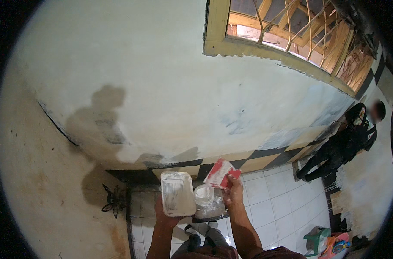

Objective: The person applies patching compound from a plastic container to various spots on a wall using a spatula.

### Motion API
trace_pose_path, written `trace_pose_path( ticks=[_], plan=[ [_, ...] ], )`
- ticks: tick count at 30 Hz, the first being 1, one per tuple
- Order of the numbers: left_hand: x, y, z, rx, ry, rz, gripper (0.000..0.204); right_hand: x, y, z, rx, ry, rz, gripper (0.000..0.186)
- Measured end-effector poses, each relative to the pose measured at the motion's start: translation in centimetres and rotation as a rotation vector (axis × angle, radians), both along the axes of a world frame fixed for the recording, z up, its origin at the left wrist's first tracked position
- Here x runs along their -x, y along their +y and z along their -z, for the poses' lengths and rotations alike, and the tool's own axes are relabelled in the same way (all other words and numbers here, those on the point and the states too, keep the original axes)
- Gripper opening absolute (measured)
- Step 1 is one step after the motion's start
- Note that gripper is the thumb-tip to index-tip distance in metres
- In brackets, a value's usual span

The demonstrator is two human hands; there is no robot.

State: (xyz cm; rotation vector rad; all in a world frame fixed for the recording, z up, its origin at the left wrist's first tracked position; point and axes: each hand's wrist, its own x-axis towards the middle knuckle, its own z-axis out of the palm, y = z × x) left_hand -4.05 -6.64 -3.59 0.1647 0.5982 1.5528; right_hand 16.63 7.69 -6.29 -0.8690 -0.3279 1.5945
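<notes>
The red spreader (pixel 223 173), seen in the head view, is partly masked: white paste blots out much of its face, and the fingers of the right hand (pixel 235 193) cover its lower-right edge, so any handle is hard to make out. The fingers of the left hand (pixel 165 216) disappear behind the white tray (pixel 179 213), which also hides part of the table (pixel 211 211) below. The spreader's broad face is turned up to the camera, with one corner pointing towards the wall (pixel 175 86); its long axis seems to slant from lower left to upper right, though foreshortening makes this uncertain. The tray's long axis runs away from the person, towards the wall. The spreader lies in the grip of the right hand, just beyond its fingers and to the right of the left hand, which supports the tray. Between tray and right hand, a white tub (pixel 204 195) shows on the table.
</notes>
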Motion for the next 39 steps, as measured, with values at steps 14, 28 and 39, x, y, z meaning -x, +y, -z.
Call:
trace_pose_path(
  ticks=[14, 28, 39],
  plan=[
    [-3.8, 4.8, -4.1, -0.35, 0.799, -0.131, 0.052, -1.2, -3.7, -11.5, -0.102, -0.517, -0.218, 0.014],
    [-4.2, 7.9, -5.1, 0.0, -0.037, 0.02, 0.054, -0.5, -1.9, -12.3, -0.616, -1.504, -0.218, 0.02],
    [-3.5, 7.6, -5.3, -0.055, -0.038, 0.073, 0.055, 0.1, -1.8, -13.1, -0.633, -1.247, -0.318, 0.022]
  ],
)
